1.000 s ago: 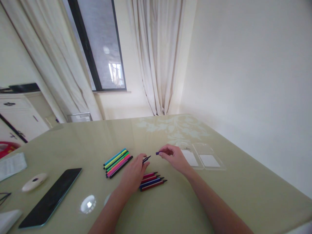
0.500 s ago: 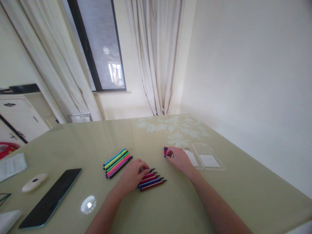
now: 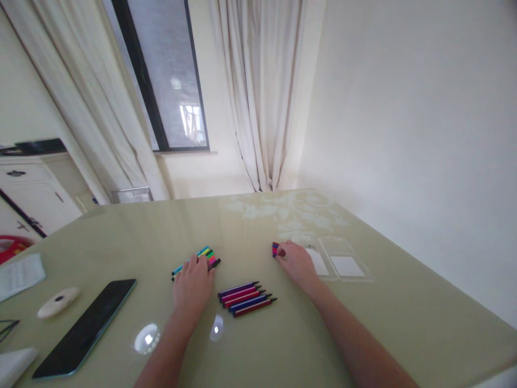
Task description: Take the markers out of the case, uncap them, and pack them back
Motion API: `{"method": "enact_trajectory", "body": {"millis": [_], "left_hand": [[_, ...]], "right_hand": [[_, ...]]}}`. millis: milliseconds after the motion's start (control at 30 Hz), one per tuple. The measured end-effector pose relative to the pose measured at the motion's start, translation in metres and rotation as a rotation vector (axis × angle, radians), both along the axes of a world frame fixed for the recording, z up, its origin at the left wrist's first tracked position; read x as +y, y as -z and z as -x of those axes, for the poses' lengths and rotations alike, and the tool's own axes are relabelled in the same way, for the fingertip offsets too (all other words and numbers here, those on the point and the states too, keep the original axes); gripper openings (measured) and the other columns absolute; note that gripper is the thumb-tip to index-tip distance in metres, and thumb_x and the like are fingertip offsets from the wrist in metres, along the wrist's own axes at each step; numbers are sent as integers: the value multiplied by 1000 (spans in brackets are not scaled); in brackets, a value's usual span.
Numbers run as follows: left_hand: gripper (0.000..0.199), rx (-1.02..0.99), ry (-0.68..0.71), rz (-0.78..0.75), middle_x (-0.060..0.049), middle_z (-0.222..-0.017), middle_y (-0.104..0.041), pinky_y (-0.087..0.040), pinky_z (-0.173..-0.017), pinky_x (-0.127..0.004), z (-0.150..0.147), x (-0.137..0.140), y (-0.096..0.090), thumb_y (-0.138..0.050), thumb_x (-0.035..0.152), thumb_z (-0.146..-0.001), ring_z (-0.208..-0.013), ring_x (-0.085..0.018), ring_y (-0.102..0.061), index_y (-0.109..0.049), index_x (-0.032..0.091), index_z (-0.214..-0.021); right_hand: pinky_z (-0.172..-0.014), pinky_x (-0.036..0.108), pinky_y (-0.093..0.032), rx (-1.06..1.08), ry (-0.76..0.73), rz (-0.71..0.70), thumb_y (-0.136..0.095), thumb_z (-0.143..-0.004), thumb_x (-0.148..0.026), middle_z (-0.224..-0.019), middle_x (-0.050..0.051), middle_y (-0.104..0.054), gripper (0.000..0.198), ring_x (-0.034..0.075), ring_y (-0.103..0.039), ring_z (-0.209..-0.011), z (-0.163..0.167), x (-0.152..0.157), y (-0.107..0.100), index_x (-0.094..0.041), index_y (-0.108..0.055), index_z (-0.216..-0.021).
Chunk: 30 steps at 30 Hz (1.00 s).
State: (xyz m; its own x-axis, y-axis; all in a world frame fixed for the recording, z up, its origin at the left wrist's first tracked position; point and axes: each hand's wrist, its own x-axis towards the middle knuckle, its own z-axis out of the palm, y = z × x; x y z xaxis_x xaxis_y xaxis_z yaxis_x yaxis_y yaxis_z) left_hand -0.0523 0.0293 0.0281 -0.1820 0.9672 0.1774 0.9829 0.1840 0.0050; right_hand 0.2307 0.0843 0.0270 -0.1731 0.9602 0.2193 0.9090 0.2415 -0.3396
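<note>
My left hand (image 3: 193, 283) lies over a row of bright felt-tip markers (image 3: 212, 260), its fingers stretched across them; blue, yellow, green and pink barrels show around the fingers. Nearer me, several uncapped dark red, purple and blue markers (image 3: 248, 299) lie side by side, black tips pointing right. My right hand (image 3: 297, 264) rests on the table beyond them, thumb and forefinger pinched at a small group of dark red and blue marker caps (image 3: 274, 248). The hand hides part of that group.
An open clear plastic case (image 3: 345, 267) lies to the right of my right hand. On the left are a dark tablet or phone (image 3: 86, 328), a white oval device (image 3: 58, 303) and a pale packet (image 3: 22, 275). A wall borders the table's right side.
My left hand has moved left from the uncapped dark markers onto the bright ones, leaving a purple marker in the dark row. My right hand has stayed by the caps, shifting slightly.
</note>
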Motion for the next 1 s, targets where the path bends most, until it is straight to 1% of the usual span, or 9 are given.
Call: {"method": "enact_trajectory", "body": {"millis": [100,167,300,367,433,533,667,833,1000], "left_hand": [[19,-74,92,-2,-13,-113,-65,-48,-92,-41,-2,3,3,-52,29,-100,-110,-31,-62,-66,17,-102],[16,-161,183,-17,-12,-112,-66,-47,-94,-41,-11,5,2,-51,27,-99,-111,-30,-61,-65,18,-99],[15,-452,409,15,-7,-103,-69,-48,-84,-34,-36,1,-4,-45,26,-102,-97,-24,-65,-59,21,-101],[16,-554,516,1,-6,-104,-70,-48,-84,-33,-46,-2,-4,-43,27,-104,-97,-22,-65,-58,22,-104],[16,-600,590,-30,-6,-109,-69,-48,-88,-33,-51,-5,-2,-43,27,-104,-101,-22,-65,-58,22,-108],[18,-555,626,-36,-7,-112,-70,-48,-91,-33,-52,-6,1,-45,29,-104,-104,-23,-65,-60,21,-110],[27,-391,618,-39,-5,-106,-74,-47,-81,-32,-50,-7,0,-40,37,-108,-97,-23,-68,-64,24,-112],[30,-300,604,-28,-2,-105,-77,-43,-72,-28,-49,-11,-8,-37,40,-109,-92,-21,-71,-64,28,-115],[30,-226,564,5,-1,-99,-78,-39,-64,-27,-51,-12,-13,-37,41,-109,-85,-20,-72,-65,29,-111]], "right_hand": [[-76,28,-44,92,-22,-22,-63,-92,-17,-93,5,-71,10,19,-65,-84,2,-2,-3,-20,-71,-87],[-77,29,-46,206,-82,-48,-64,-94,-21,-92,5,-72,9,18,-65,-82,7,-5,-6,-20,-73,-92],[-74,28,-50,490,-336,12,-68,-94,-34,-98,5,-76,23,17,-67,-81,22,-16,-9,-21,-74,-112],[-74,27,-51,551,-435,40,-67,-95,-35,-98,5,-78,21,18,-69,-84,29,-21,-10,-22,-77,-108],[-77,28,-52,570,-473,33,-65,-96,-32,-96,5,-80,18,19,-71,-86,33,-24,-11,-22,-80,-100],[-77,28,-52,592,-475,38,-67,-93,-28,-93,4,-81,16,18,-71,-84,35,-25,-10,-23,-81,-98],[-74,26,-52,652,-489,82,-68,-91,-24,-87,3,-80,15,17,-71,-79,34,-25,-13,-22,-82,-96],[-68,25,-51,690,-502,123,-67,-92,-28,-76,2,-78,18,17,-69,-72,34,-25,-16,-20,-82,-88],[-68,26,-51,718,-515,158,-67,-92,-34,-73,3,-76,22,17,-68,-71,33,-23,-14,-19,-81,-83]]}}
